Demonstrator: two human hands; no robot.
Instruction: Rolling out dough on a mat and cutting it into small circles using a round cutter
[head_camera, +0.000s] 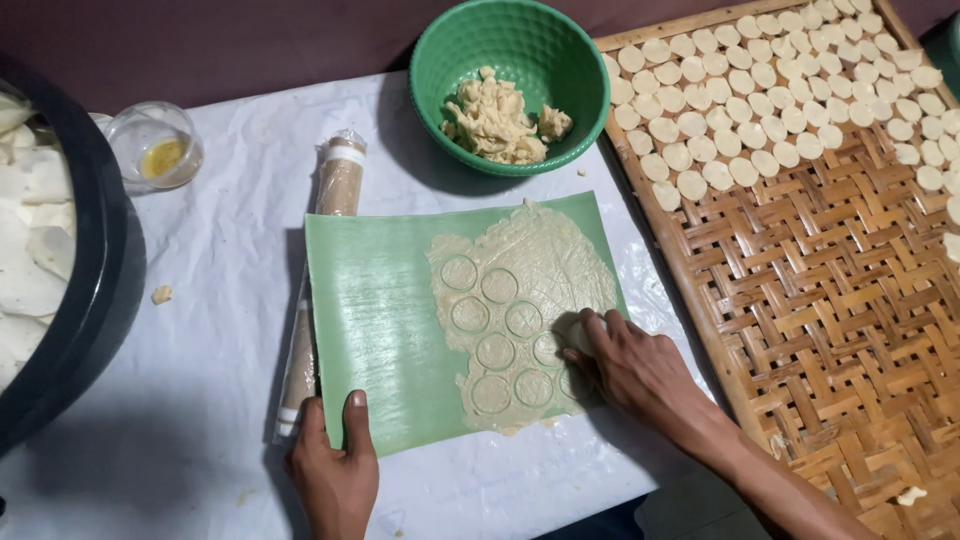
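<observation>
A thin sheet of pale dough lies on a green mat, with several round discs pressed into it. My right hand presses a small round cutter into the dough's right edge; the cutter is mostly hidden under my fingers. My left hand holds down the near edge of the mat, thumb on top.
A green bowl of dough scraps stands behind the mat. A woven bamboo tray on the right carries several rows of cut discs. A wrapped rolling pin lies left of the mat, with a small glass jar and a black basin further left.
</observation>
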